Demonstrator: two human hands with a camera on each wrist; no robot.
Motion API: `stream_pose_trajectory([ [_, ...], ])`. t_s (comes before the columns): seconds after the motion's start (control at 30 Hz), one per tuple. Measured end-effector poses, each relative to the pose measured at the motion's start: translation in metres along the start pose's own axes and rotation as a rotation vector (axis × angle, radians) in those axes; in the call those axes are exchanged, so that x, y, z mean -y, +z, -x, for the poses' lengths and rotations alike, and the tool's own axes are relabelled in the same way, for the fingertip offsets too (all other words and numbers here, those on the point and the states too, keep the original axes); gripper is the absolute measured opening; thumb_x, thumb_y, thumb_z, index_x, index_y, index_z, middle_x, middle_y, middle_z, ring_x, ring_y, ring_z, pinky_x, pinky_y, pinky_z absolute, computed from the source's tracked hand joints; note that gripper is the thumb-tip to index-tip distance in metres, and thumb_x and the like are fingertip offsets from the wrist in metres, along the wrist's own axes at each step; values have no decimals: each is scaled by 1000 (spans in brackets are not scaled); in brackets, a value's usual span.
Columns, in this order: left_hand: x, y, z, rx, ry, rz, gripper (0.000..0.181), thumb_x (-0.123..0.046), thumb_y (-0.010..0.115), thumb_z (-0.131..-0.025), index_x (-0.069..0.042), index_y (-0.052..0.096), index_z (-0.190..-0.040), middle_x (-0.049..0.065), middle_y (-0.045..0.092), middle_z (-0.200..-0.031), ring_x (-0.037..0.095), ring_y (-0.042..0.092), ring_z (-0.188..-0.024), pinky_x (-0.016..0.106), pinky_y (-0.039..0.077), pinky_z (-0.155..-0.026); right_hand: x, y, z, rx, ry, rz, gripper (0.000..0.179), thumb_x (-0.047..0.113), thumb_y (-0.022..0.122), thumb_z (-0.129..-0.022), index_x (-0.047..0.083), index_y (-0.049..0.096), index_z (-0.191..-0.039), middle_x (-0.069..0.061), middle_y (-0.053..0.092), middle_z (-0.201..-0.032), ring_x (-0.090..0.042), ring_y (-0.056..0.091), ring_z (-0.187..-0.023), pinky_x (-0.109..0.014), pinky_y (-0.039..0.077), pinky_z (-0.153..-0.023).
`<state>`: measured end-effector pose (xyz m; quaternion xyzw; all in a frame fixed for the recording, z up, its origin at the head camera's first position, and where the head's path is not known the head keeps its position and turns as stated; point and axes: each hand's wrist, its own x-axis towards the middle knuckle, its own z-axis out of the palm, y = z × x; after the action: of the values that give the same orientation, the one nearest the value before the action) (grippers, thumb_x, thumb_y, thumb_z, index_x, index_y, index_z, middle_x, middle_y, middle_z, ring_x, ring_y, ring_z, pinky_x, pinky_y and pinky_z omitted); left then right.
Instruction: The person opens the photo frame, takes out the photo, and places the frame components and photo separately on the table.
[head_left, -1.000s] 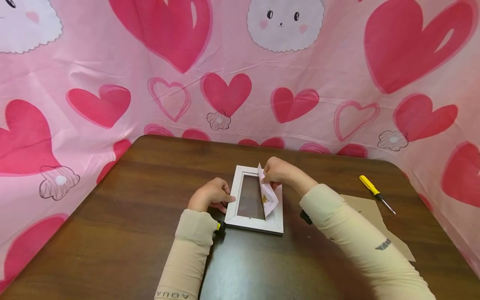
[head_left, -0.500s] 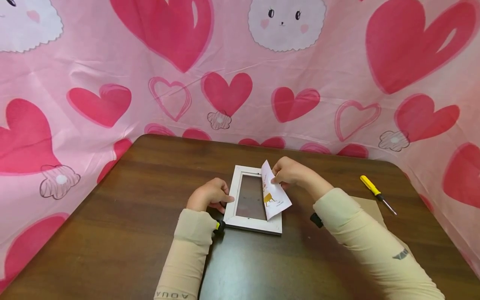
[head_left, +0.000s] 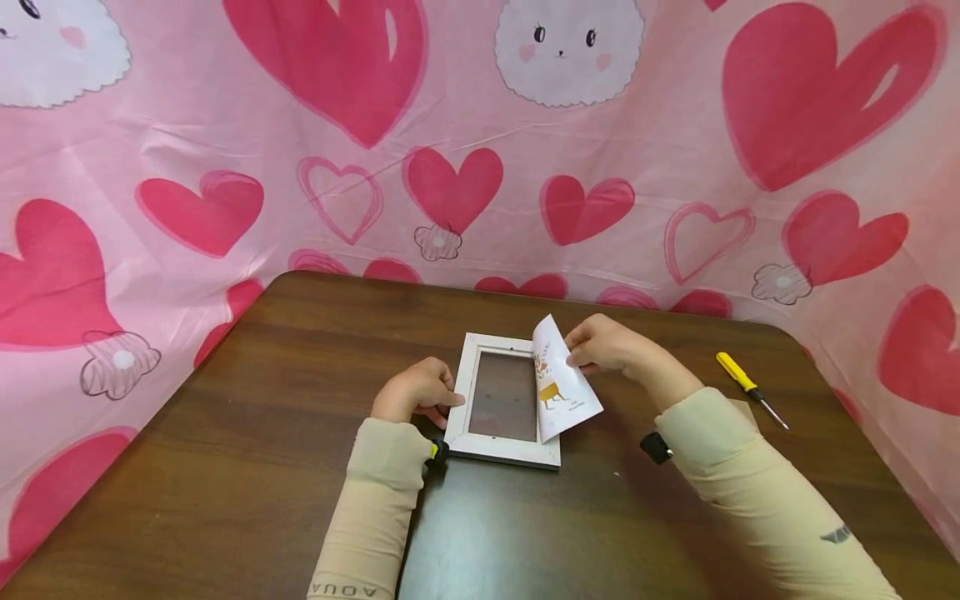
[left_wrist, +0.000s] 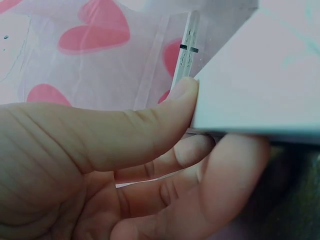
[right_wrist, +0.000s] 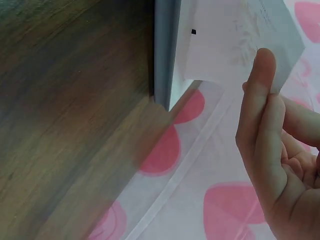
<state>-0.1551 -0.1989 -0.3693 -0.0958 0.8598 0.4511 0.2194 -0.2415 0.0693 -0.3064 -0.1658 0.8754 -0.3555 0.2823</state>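
A white picture frame (head_left: pixel 510 450) lies back side up on the table, a greyish pane (head_left: pixel 504 396) showing in its opening. My left hand (head_left: pixel 420 390) grips the frame's left side, thumb on top and fingers beneath, as the left wrist view shows with the white corner (left_wrist: pixel 250 90). Between thumb and fingers my right hand (head_left: pixel 611 346) pinches a paper print (head_left: pixel 566 392) by its right edge. The print bears an orange pot and plant drawing. It stands tilted over the frame's right side, its lower left edge still close to the opening.
To the right on the brown wooden table (head_left: pixel 300 400) lies a yellow-handled screwdriver (head_left: pixel 738 373). A piece of brown cardboard (head_left: pixel 745 408) is mostly hidden behind the right sleeve. Pink heart-patterned cloth (head_left: pixel 450 100) hangs behind the table.
My right hand has moved right, swinging the print outward so that its drawn face now shows. My left hand stays on the frame, which has shifted very slightly left.
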Motion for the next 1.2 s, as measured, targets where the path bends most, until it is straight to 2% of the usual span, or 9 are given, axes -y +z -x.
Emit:
stream_pose_trajectory([
  [0.2,1,1,0,-1,1,-3,23,-14,72,-91,-2,54,-84,8,54,-73,15,65,-50,22,37,-49,-13,-7,11,16,-27,-99,29,-4,56,-93,-16,58,-119,-11,69,-99,-11,64,-83,-27,58,-79],
  [0.4,4,1,-2,16,10,19,23,-15,72,-92,-3,53,-84,9,54,-74,14,64,-50,22,39,-49,-32,-16,19,34,-39,-238,33,-1,54,-96,-17,51,-125,-2,70,-96,-10,66,-85,-25,57,-80],
  [0.63,3,-1,-1,14,10,13,24,-15,72,-92,-3,53,-85,9,53,-75,14,65,-50,22,40,-50,-50,-28,31,27,-62,-289,41,5,55,-98,-16,46,-132,-1,68,-99,-11,66,-89,-24,57,-83],
  [0.93,3,-1,0,18,16,25,23,-14,72,-92,-2,53,-86,9,53,-75,14,64,-49,22,41,-49,-81,-40,46,11,-22,-377,42,9,54,-101,-13,43,-134,8,69,-97,-6,67,-89,-21,57,-82],
  [1.2,5,-1,-2,21,18,32,23,-14,72,-92,-2,53,-87,9,53,-74,13,63,-48,21,41,-49,-109,-44,52,27,36,-413,38,10,54,-101,-10,46,-132,8,68,-96,-5,67,-88,-22,57,-81],
])
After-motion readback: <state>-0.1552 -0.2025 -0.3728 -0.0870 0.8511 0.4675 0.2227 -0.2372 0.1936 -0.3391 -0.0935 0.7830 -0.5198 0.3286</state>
